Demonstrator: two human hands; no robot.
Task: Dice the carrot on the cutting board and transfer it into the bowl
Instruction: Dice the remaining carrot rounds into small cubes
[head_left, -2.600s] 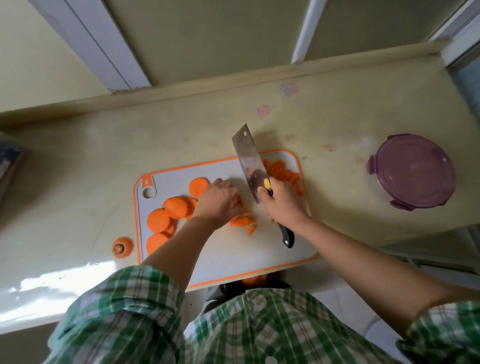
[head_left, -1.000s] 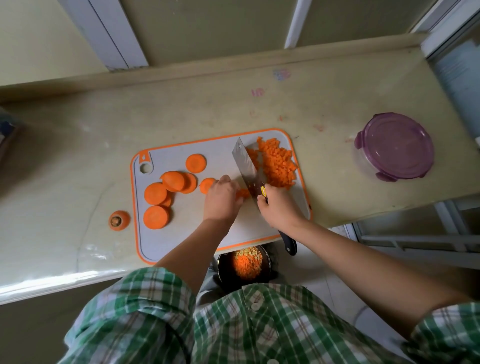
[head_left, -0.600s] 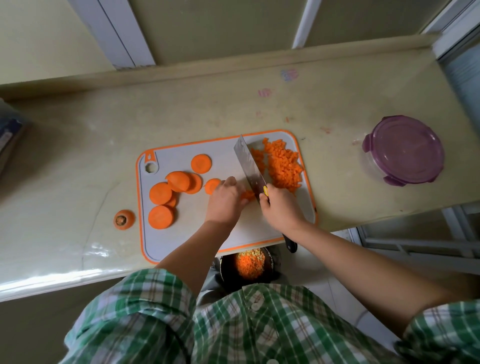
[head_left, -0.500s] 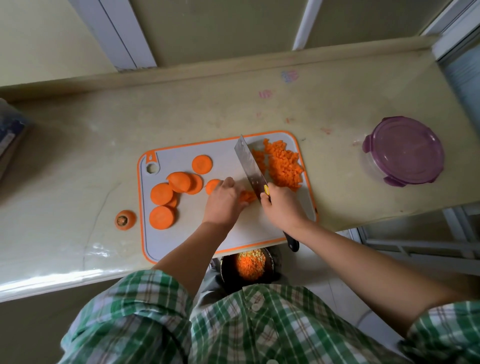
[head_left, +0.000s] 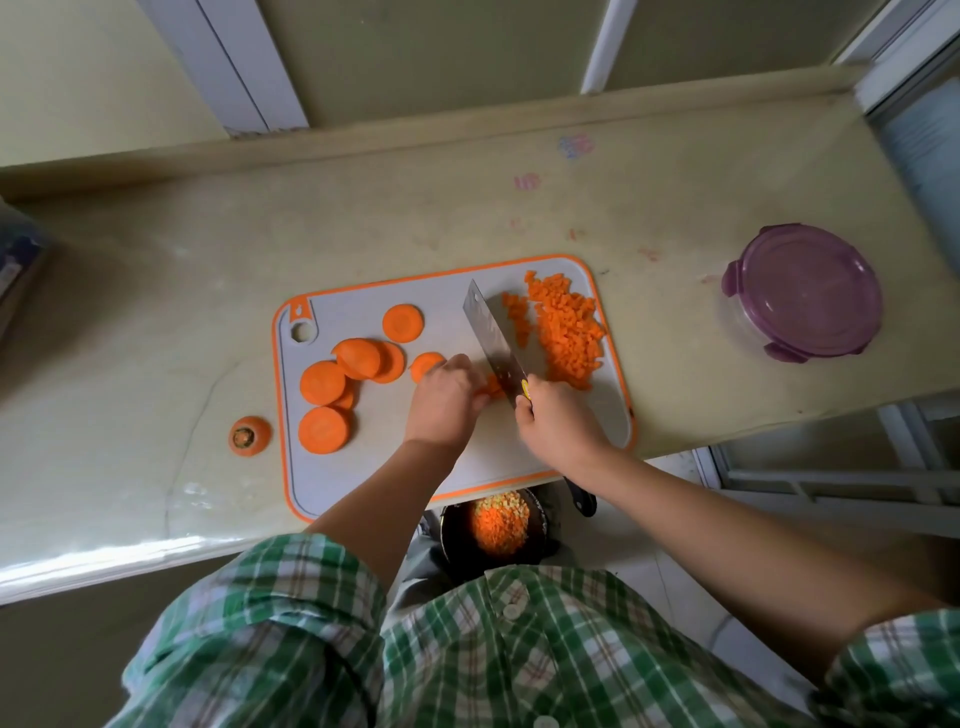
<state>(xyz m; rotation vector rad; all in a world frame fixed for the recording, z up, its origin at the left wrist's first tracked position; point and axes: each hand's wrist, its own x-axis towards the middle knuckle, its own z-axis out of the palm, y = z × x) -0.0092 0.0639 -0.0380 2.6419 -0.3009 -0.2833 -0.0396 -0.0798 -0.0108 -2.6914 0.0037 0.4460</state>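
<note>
A grey cutting board (head_left: 374, 483) with an orange rim lies on the counter. Several round carrot slices (head_left: 323, 383) sit on its left half, and a heap of diced carrot (head_left: 569, 332) lies at its far right. My right hand (head_left: 558, 423) grips the cleaver (head_left: 493, 345), blade down on the board just left of the dice. My left hand (head_left: 441, 402) presses down carrot pieces (head_left: 492, 385) right beside the blade. Below the counter's front edge, a dark bowl (head_left: 457, 535) holds diced carrot.
A carrot top end (head_left: 250, 435) lies on the counter left of the board. A round container with a purple lid (head_left: 802, 296) stands at the right. The counter's front edge runs just under the board, and a wall ledge bounds the back.
The cleaver has stayed beside my left hand, working through the small carrot pieces. The view dropped early on, bringing the dice heap and the bowl below into sight.
</note>
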